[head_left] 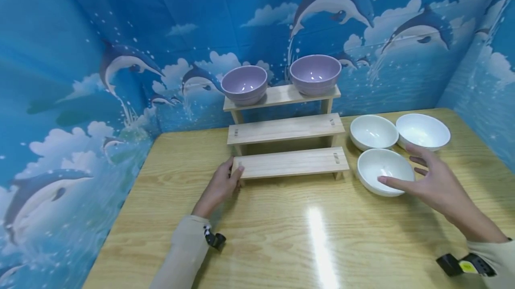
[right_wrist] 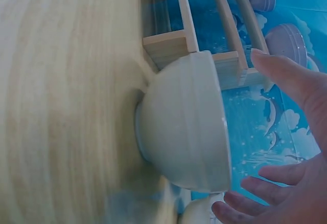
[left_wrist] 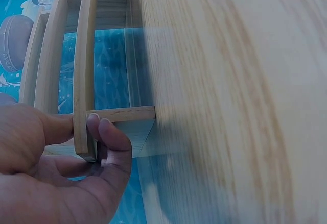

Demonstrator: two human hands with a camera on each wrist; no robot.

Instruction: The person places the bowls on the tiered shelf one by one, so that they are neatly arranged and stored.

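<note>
A three-step wooden rack (head_left: 286, 129) stands on the table, with two purple bowls (head_left: 244, 84) on its top step. My left hand (head_left: 220, 186) grips the left end of the lowest step; in the left wrist view, thumb and fingers (left_wrist: 115, 137) pinch the board's end. Right of the rack, my right hand (head_left: 436, 186) hovers over the nearest white bowl (head_left: 372, 177), thumb and fingers spread. The right wrist view shows this bowl (right_wrist: 184, 122) upright on the table, with a gap between it and the thumb.
Behind the nearest bowl stand two more white bowls, one at left (head_left: 373, 132) and one at right (head_left: 423, 131). A blue dolphin-print cloth (head_left: 201, 16) hangs behind and beside the wooden table (head_left: 273, 231). Both wrists wear small black cameras.
</note>
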